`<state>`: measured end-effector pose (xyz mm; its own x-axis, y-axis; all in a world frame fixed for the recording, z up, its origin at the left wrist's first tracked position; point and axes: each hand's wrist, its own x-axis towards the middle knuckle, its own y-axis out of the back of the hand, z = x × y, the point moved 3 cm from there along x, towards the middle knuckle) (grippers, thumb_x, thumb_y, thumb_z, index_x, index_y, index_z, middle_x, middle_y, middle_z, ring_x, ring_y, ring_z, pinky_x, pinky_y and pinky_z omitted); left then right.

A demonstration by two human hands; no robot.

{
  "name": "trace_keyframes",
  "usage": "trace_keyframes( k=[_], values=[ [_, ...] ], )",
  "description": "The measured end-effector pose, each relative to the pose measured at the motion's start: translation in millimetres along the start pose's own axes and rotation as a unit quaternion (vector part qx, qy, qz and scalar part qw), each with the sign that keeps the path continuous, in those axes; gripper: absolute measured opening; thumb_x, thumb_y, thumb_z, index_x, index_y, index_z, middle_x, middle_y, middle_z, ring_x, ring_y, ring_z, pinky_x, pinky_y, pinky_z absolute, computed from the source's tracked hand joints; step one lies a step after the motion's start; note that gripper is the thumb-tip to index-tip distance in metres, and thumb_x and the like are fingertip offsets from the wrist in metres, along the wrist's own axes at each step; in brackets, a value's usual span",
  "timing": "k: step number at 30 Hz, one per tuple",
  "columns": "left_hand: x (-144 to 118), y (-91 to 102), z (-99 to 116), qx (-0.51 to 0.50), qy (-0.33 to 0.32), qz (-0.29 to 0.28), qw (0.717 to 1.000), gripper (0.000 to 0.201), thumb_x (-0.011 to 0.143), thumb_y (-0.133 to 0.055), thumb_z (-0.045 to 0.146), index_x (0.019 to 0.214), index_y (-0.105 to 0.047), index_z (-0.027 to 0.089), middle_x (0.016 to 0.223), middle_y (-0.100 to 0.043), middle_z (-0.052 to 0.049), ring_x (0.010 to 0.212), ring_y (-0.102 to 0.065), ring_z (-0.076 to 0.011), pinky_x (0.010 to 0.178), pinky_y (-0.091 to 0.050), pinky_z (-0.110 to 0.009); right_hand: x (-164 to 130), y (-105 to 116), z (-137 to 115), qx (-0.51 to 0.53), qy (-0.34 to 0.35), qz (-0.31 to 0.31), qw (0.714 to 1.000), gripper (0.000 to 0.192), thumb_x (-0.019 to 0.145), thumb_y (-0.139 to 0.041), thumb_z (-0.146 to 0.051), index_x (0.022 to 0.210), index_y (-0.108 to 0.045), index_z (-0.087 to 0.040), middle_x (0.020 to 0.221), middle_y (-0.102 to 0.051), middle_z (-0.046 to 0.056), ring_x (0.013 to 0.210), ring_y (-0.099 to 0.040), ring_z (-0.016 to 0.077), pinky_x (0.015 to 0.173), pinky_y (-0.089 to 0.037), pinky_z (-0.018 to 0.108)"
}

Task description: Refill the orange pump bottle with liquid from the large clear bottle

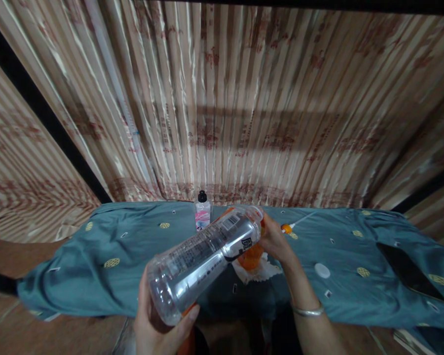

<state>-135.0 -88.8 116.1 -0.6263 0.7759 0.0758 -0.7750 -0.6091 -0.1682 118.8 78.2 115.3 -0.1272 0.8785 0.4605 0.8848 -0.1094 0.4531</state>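
Note:
My left hand is wrapped around the base of a large clear plastic bottle. The bottle is tilted, its mouth end higher and to the right, with dark print and a barcode on its side. My right hand is closed at the upper part of an orange translucent bottle, right by the clear bottle's mouth; its fingertips are partly hidden. Under the orange bottle lies a crumpled white tissue. An orange pump head with a pale tube rests on the cloth beyond my right hand.
A small bottle with a black cap and pink label stands behind the clear bottle. A white round cap and a dark flat phone-like slab lie to the right on the green patterned cloth. Striped curtains hang behind; dark bars flank the sides.

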Motion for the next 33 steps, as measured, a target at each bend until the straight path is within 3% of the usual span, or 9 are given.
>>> trace_keyframes(
  k=[9, 15, 21, 29, 33],
  values=[
    [-0.4, 0.2, 1.2, 0.004, 0.002, 0.003, 1.0, 0.105, 0.052, -0.099, 0.056, 0.143, -0.058, 0.023, 0.147, -0.062, -0.015, 0.143, -0.054, -0.0441, 0.124, -0.036, -0.058, -0.6, 0.6, -0.6, 0.007, 0.004, -0.004, 1.0, 0.047, 0.076, -0.07, -0.022, 0.121, -0.062, -0.025, 0.116, -0.078, 0.006, 0.103, -0.076, 0.027, 0.094, -0.06, 0.041],
    [-0.1, -0.6, 1.5, 0.011, -0.014, 0.007, 1.0, 0.104, 0.051, -0.099, 0.056, 0.141, -0.06, 0.023, 0.138, -0.067, -0.014, 0.142, -0.055, -0.0453, 0.123, -0.038, -0.058, 0.2, 1.5, -4.9, 0.008, 0.007, -0.002, 1.0, 0.04, 0.077, -0.067, -0.022, 0.117, -0.063, -0.025, 0.114, -0.079, 0.006, 0.099, -0.076, 0.026, 0.091, -0.059, 0.039],
    [1.3, -0.5, 1.2, 0.013, -0.014, 0.016, 1.0, 0.106, 0.049, -0.099, 0.057, 0.141, -0.06, 0.022, 0.142, -0.065, -0.015, 0.145, -0.051, -0.0473, 0.125, -0.032, -0.063, -0.1, 2.1, -5.9, 0.014, 0.007, -0.007, 1.0, 0.042, 0.077, -0.07, -0.024, 0.118, -0.063, -0.025, 0.115, -0.078, 0.006, 0.103, -0.076, 0.0258, 0.093, -0.059, 0.038],
    [13.5, 17.5, -17.1, 0.007, 0.015, -0.036, 0.999, 0.11, 0.048, -0.101, 0.045, 0.147, -0.057, 0.022, 0.144, -0.065, -0.015, 0.145, -0.052, -0.0463, 0.123, -0.038, -0.058, 0.0, 2.2, -4.5, 0.012, 0.012, -0.005, 1.0, 0.044, 0.076, -0.07, -0.023, 0.12, -0.063, -0.025, 0.118, -0.077, 0.007, 0.108, -0.075, 0.0282, 0.096, -0.058, 0.041],
    [5.0, 8.1, -8.0, 0.007, 0.01, -0.003, 1.0, 0.11, 0.051, -0.099, 0.053, 0.147, -0.056, 0.022, 0.144, -0.065, -0.015, 0.143, -0.054, -0.0459, 0.123, -0.037, -0.059, -0.5, 2.0, -4.5, 0.011, 0.012, -0.006, 1.0, 0.045, 0.076, -0.07, -0.022, 0.12, -0.062, -0.025, 0.119, -0.077, 0.007, 0.106, -0.075, 0.0274, 0.094, -0.059, 0.04]
  ],
)
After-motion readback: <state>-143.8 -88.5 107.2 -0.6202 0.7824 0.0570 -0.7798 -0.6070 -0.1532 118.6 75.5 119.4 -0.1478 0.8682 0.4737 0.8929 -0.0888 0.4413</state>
